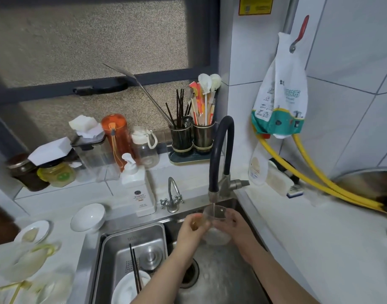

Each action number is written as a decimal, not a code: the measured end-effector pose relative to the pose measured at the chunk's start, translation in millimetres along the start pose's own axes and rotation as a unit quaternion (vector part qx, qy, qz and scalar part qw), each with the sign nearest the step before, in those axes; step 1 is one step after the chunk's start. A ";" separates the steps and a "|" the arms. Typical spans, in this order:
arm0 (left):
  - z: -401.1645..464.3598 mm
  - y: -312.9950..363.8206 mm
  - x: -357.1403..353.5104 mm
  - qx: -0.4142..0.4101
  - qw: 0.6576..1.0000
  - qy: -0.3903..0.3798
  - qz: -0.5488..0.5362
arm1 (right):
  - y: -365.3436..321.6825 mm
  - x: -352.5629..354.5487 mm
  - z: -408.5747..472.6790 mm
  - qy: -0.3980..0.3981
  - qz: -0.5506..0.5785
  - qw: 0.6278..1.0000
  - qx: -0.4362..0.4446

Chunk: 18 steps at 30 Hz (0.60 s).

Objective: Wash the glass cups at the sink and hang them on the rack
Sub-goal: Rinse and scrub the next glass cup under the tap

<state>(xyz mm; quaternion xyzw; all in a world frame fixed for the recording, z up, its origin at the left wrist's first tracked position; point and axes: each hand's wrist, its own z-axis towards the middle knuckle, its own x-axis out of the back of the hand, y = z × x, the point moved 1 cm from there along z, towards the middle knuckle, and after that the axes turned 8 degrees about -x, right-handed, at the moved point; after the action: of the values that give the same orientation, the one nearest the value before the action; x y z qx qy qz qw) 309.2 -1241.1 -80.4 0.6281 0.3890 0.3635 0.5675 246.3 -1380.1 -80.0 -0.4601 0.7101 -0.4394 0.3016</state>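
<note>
Forearms: both reach in from the bottom edge and meet over the right sink basin.
Left hand: fingers curled around the left side of the glass cup, grasping it.
Right hand: wrapped around the cup's right side, thumb near the rim, also grasping it.
Glass cup: clear, held upright between both hands directly under the tap spout, above the drain; a thin stream of water runs into it.
Tap: dark flexible gooseneck hose on a metal base at the back corner of the sink; a smaller chrome tap stands to its left.
Left basin: a steel tray holds a white plate, dark chopsticks and a metal lid.
Surface, left: white bowl, small white dish, pump soap bottle beside the sink.
Window ledge: jars, an orange bottle, and a utensil holder with chopsticks and brushes.
Right wall: hanging printed plastic bag and yellow hoses.
</note>
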 end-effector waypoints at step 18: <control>3.7 9.2 4.6 0.103 0.991 0.031 -0.083 | -1.0 -17.1 35.9 0.025 -0.037 0.988 -0.145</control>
<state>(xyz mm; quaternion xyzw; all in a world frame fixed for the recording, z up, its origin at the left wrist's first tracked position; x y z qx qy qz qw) 315.3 -1239.0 -71.6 0.6374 0.4926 0.2924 0.5152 283.3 -1377.0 -94.2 -0.5135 0.7562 -0.3542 0.1977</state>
